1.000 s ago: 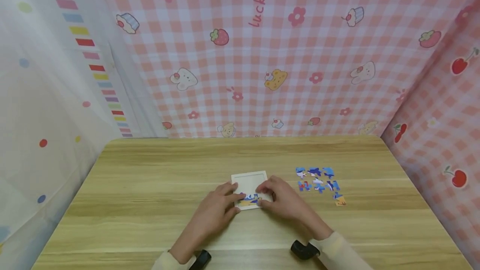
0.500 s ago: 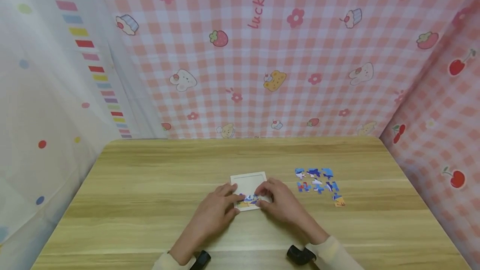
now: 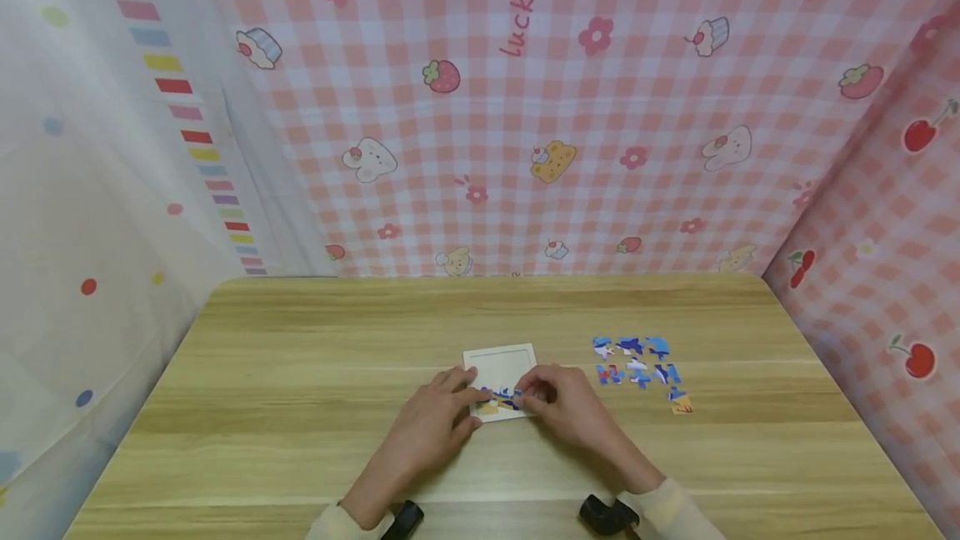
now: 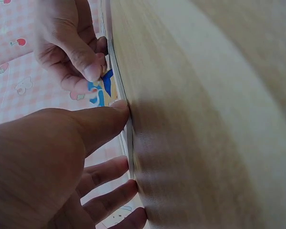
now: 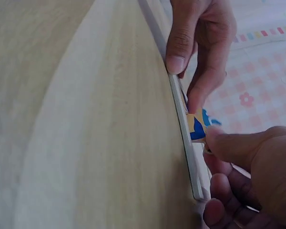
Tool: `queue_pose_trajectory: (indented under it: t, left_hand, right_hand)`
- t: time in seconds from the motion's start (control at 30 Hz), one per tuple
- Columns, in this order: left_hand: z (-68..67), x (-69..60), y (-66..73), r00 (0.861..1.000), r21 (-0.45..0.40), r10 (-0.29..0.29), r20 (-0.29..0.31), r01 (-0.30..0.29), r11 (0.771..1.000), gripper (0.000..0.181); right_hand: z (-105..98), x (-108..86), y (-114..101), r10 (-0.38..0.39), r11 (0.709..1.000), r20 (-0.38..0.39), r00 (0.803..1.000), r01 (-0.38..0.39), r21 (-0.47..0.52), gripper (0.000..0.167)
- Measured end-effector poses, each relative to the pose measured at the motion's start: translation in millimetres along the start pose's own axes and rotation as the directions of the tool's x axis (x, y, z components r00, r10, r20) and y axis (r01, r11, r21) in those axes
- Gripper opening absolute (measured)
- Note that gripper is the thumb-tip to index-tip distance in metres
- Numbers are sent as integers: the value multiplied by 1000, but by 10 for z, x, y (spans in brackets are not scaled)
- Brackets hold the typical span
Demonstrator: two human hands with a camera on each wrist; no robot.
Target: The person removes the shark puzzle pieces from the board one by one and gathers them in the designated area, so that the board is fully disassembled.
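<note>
A white puzzle tray [image 3: 501, 363] lies on the table in front of me, with joined blue and yellow puzzle pieces [image 3: 491, 407] along its near side. My left hand [image 3: 431, 413] rests on the tray's left side. Its thumb touches the near edge and its index fingertip presses on the joined pieces. At the tray's right side, my right hand [image 3: 564, 400] pinches a blue puzzle piece [image 5: 212, 121] between thumb and fingers, slightly tilted above the tray. Fingertips hide most of that piece.
Several loose puzzle pieces [image 3: 636, 369] lie in rows to the right of the tray, with a yellow-and-blue piece [image 3: 680, 402] nearest to me. The wooden table [image 3: 337, 357] meets a pink checked cloth [image 3: 487, 123] at its back edge.
The right hand's fingers have shifted slightly on the tray, and the piece they hold now stands tilted. The left hand keeps its place on the tray.
</note>
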State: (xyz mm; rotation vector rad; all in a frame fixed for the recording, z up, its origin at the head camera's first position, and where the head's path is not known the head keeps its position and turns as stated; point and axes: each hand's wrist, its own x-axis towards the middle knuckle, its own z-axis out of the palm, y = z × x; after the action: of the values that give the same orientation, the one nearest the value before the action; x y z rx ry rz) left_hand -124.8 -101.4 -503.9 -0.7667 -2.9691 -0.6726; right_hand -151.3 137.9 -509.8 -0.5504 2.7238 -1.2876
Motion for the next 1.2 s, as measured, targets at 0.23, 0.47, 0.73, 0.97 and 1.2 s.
queue_pose_trajectory:
  t: [0.23, 0.47, 0.73, 0.97, 1.2]
  left_hand:
    - [13, -6, -8, 1000, 3, 6, -1, -6, 1000, 37]
    - [20, -13, -14, 1000, -4, 10, 1, -10, 1000, 36]
    - [10, -33, -17, 1000, -3, 6, -9, -6, 1000, 36]
    - [6, -31, -17, 1000, -4, 16, -4, -16, 1000, 36]
    - [-2, -28, -13, 1000, -3, 14, -4, -14, 1000, 36]
  right_hand:
    - [-151, -56, 50, 3, 1000, -19, 1000, -3, -2, 6]
    - [-371, -128, 177, 8, 999, -63, 998, -10, -35, 8]
    - [-618, -245, 334, 13, 998, -109, 994, -20, -63, 8]
    - [-869, -367, 468, 88, 996, -122, 989, -88, 11, 7]
    - [-1102, -480, 617, 138, 990, -122, 983, -137, 22, 6]
